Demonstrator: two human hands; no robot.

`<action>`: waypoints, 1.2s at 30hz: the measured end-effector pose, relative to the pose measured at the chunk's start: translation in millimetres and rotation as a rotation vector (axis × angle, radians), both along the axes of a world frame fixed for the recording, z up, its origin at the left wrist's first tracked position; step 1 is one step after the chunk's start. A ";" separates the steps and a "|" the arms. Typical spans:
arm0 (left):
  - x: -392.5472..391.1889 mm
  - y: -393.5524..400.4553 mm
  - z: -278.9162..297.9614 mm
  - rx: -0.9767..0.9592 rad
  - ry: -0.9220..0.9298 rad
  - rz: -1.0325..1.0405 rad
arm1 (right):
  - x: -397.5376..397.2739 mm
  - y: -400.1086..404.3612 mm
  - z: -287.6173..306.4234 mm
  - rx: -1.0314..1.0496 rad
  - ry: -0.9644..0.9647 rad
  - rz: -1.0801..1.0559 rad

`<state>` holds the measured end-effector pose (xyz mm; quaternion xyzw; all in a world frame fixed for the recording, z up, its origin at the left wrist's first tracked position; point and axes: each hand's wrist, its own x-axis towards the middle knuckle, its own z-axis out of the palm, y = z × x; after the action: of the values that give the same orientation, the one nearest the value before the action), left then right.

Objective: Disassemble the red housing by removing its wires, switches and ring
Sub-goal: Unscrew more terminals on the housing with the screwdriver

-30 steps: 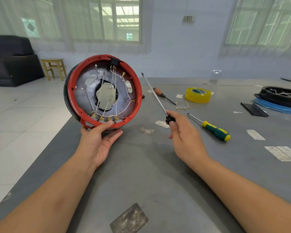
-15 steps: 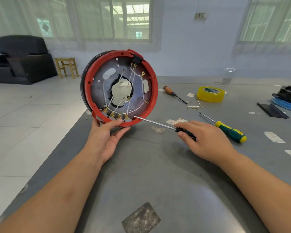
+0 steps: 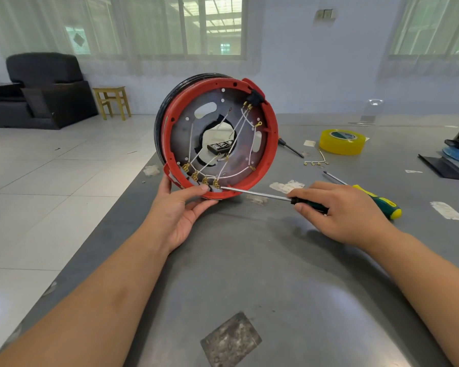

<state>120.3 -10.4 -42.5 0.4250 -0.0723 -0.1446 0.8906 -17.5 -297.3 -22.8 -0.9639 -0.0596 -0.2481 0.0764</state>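
Observation:
The round red housing stands on edge on the grey table, its open side toward me. White wires with brass terminals cross its grey inner plate to a black switch at the top rim and a row of terminals at the bottom rim. A black ring wraps its back. My left hand grips the bottom rim, thumb on the inner edge. My right hand holds a black-handled screwdriver, its tip at the rightmost bottom terminal.
A green-yellow screwdriver, a roll of yellow tape, a loose wire piece, another screwdriver and a black strip lie on the table to the right. The table's left edge drops to tiled floor.
My right hand swung the screwdriver down from pointing up and brought its tip to the bottom terminals. The housing has turned a little, moving right and closer in view.

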 end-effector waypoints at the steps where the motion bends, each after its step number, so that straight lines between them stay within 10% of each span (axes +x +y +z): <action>1: -0.3 0.0 0.1 0.001 -0.001 -0.003 | 0.0 -0.8 0.3 0.007 0.008 0.004; 36: 0.8 -1.1 -0.6 0.039 0.032 -0.004 | 1.9 -3.1 -5.8 -0.147 -0.137 0.061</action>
<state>121.1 -11.5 -43.1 0.4399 -0.0559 -0.1546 0.8829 -15.7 -300.5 -28.5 -0.9454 -0.1121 -0.3061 0.0088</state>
